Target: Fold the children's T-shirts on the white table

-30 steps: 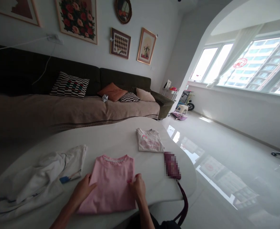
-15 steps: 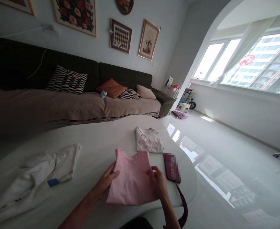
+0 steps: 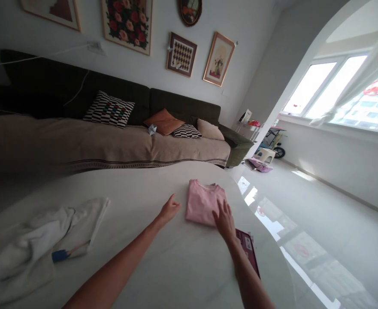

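Note:
A folded pink shirt lies on the far right part of the white table, on top of another folded shirt whose collar edge peeks out behind it. My right hand rests flat on the shirt's near right corner, fingers spread and open. Just left of the shirt, my left hand hovers over the table with loose open fingers and holds nothing.
A crumpled white garment with a blue patch lies at the table's left. A dark red pouch sits by my right forearm near the table's right edge. A long sofa with several cushions stands behind, with a glossy floor at right.
The folded pink shirt moved away from me onto the printed folded shirt at the far right. My left hand let go of it; my right hand now lies flat on it.

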A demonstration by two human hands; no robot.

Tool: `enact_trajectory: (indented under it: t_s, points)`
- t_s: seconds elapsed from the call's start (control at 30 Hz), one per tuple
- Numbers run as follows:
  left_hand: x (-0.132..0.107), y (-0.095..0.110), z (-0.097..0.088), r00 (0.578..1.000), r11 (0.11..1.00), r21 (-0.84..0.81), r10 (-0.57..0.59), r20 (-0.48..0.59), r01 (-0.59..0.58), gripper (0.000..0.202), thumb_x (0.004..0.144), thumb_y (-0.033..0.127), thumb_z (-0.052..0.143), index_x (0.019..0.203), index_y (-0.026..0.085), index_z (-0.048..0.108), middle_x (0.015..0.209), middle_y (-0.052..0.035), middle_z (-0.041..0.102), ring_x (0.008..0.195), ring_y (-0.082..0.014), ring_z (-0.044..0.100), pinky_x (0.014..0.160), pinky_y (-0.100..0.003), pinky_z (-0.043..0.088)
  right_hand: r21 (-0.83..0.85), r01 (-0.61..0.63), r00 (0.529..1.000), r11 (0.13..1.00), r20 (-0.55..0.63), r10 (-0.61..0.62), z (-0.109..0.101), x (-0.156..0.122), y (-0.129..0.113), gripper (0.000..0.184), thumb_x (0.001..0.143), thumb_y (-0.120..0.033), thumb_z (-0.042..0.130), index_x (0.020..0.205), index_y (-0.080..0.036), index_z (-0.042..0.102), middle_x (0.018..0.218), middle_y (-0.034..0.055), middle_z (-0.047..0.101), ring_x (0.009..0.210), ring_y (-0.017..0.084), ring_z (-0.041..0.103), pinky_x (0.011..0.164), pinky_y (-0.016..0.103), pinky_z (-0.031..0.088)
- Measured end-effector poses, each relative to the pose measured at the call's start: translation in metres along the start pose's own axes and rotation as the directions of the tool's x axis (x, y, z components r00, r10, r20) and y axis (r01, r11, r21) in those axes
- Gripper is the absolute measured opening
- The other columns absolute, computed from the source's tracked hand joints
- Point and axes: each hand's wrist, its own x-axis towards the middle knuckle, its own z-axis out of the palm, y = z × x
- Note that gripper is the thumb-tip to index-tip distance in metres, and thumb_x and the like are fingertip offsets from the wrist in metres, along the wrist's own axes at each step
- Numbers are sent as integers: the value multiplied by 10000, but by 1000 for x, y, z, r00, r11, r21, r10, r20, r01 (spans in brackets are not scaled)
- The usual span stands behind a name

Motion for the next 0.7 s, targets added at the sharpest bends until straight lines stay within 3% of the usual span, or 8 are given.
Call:
enact_trajectory:
  t_s: [0.1,0.23,0.33,0.47,0.57,0.7]
  points:
    - [-39,-27,-46,999,999,37,-12,-39,13,631,746,276,551,1330,148,351,1021,-76,600,802,-130,592,729,-231,452,-87,80,984,993,166,-65,42,-26,-16,522,852,-397,392,1364,-323,326,1488,11,179,1360,260,106,1032,455,216]
    - [-101,-51,-121,980,977,213,54,-193,-12,571,779,365,470,1293,140,367,1065,-99,589,912,-166,597,810,-284,459,-234,66,957,970,290,5,53,-33,-23,533,888,-486,301,1396,-352,209,1506,29,83,1360,293,70,1006,528,211]
    - [-143,-66,-182,920,894,446,201,-337,-32,473,781,384,434,1201,169,461,1107,-98,586,1041,-208,549,898,-344,427,-234,80,949,969,314,-3,50,-47,-33,529,899,-488,257,1400,-326,216,1502,68,93,1353,314,98,980,552,237]
    - [-185,-84,-253,828,694,713,343,-443,94,367,775,319,405,1055,147,567,1103,-121,583,1086,-246,502,993,-374,356,-224,88,954,971,300,-17,60,-117,-49,557,897,-483,245,1413,-276,200,1493,96,133,1354,307,94,986,529,261]
    - [-201,-89,-283,768,566,796,407,-495,214,395,794,270,380,1125,124,540,1157,-142,541,1135,-245,459,1011,-352,333,-182,111,952,977,303,-52,64,-182,-52,572,889,-491,241,1413,-266,210,1488,74,164,1357,299,69,1002,520,258]
    - [-207,-83,-292,702,478,795,415,-579,373,445,813,261,416,1232,121,472,1294,-151,444,1184,-314,384,960,-432,346,-171,110,951,979,305,-53,51,-239,-53,558,890,-452,245,1405,-238,253,1480,56,190,1357,289,69,1011,505,265]
